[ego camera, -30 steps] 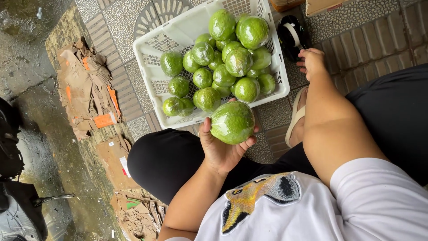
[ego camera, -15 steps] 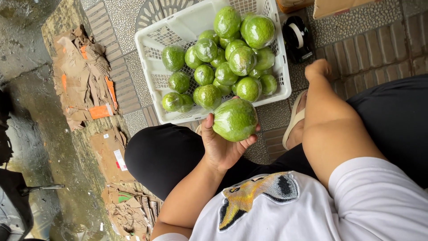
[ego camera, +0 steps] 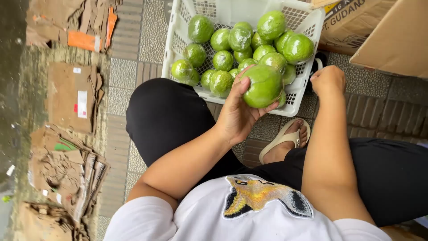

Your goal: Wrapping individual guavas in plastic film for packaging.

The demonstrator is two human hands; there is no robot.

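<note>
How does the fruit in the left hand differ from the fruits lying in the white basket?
The held fruit rests in the left hand, in front of the white basket; the basket fruits lie heaped inside it, untouched. The held fruit looks larger than most basket fruits, though it is also nearer the camera. Both are round, green and glossy, apparently wrapped in clear film.

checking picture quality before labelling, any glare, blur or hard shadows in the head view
Head view: soft, even daylight, no hard shadows; small white glints on the plastic-wrapped green fruit in the left hand and on those in the white basket; right hand and fruit look sharp; the flattened cardboard at the left edge is slightly softer.
</note>
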